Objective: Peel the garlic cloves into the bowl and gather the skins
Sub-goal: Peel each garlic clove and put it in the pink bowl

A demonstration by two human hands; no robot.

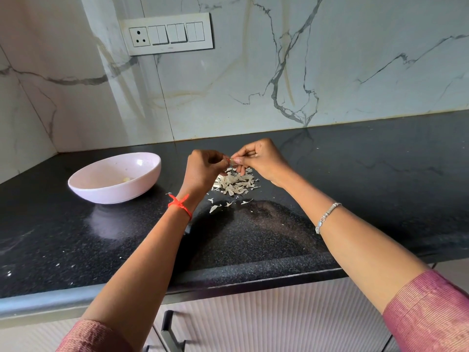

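My left hand [203, 168] and my right hand [258, 160] meet above the black counter, both pinching a small garlic clove [231, 161] between their fingertips. The clove is mostly hidden by my fingers. Directly below them lies a pile of pale garlic skins [234, 183], with a few loose flakes [218, 205] scattered nearer to me. A pale pink bowl [152, 162] stands to the left of my hands, and a peeled clove [127, 179] lies at its bottom.
The black speckled counter [279, 232] runs to a marble wall behind and a corner at the left. A switch panel [167, 34] hangs on the wall. Cabinet fronts with a dark handle [168, 329] are below the counter edge.
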